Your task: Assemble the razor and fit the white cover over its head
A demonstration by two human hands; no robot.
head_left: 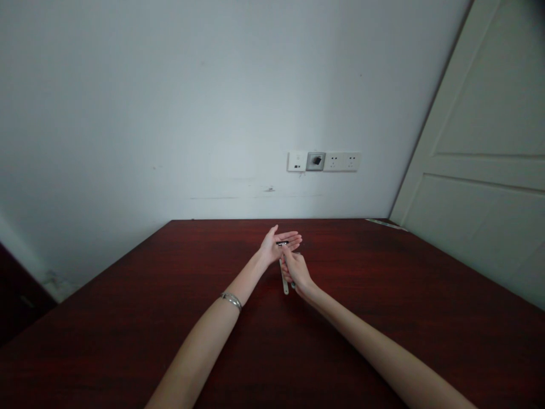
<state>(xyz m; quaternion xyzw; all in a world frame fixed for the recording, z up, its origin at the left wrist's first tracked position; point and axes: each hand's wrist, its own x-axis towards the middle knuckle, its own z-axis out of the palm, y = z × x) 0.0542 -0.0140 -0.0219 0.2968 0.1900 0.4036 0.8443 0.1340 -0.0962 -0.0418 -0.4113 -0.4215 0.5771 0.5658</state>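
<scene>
My left hand [272, 246] is open, palm up, with its fingers stretched out to the right and its thumb raised. Just in front of it, my right hand [297, 269] is closed around the handle of a slim tool, whose silver end [293, 285] pokes out below the fist. A short black and silver head [281, 243] lies crosswise at the left palm and fingers; it seems to belong to that tool, though the fingers hide the join. Under the hands, a pale flat strip [285, 288] with a hole near its end rests on the table, partly covered.
The dark red wooden table [361, 335] reaches back to a white wall [191, 102]. Sockets [342, 162] and switch plates are set in the wall. A pale panelled door [481, 187] stands at the right, and a thin strip [386, 224] lies at the far right corner.
</scene>
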